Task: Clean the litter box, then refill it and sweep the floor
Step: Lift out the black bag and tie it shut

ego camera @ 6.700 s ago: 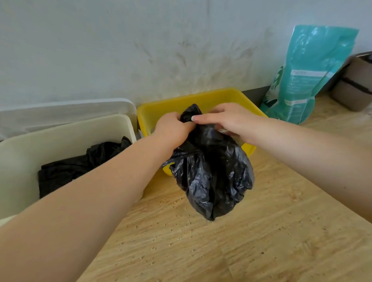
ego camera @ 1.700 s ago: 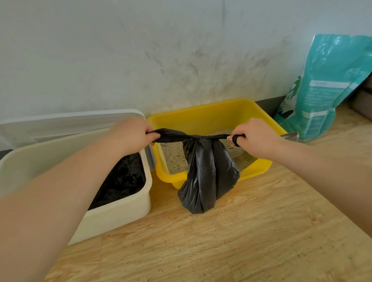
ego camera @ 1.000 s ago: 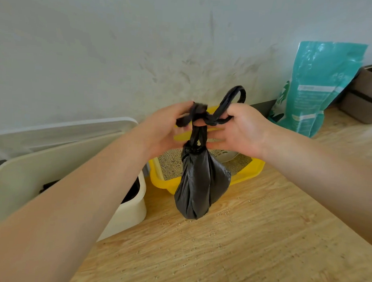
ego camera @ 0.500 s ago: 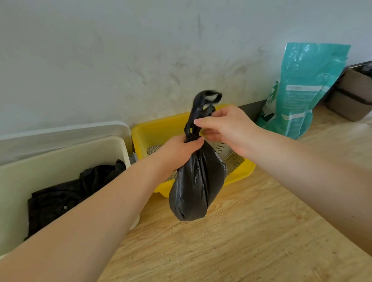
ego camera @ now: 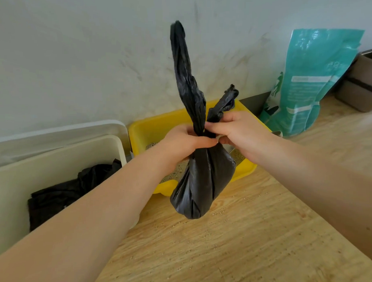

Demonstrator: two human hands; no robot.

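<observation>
Bag: black waste bag [ego camera: 202, 179] hangs above floor, before yellow litter box [ego camera: 151, 129].
Left hand [ego camera: 185, 140]: grips neck.
Right hand [ego camera: 238, 132]: pinches neck, touching left.
Tails: long tail [ego camera: 184, 73] upright, nearer left; short tail [ego camera: 225, 102] rightward.

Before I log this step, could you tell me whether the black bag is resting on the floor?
No, both hands grip the black bag at its neck, and it hangs clear above the wooden floor.

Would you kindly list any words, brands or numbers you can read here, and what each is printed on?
No text can be read.
Teal litter bag: white bands and lines of print, too blurred to read.
Black bag, yellow litter box, cream bin: no print visible.
</observation>
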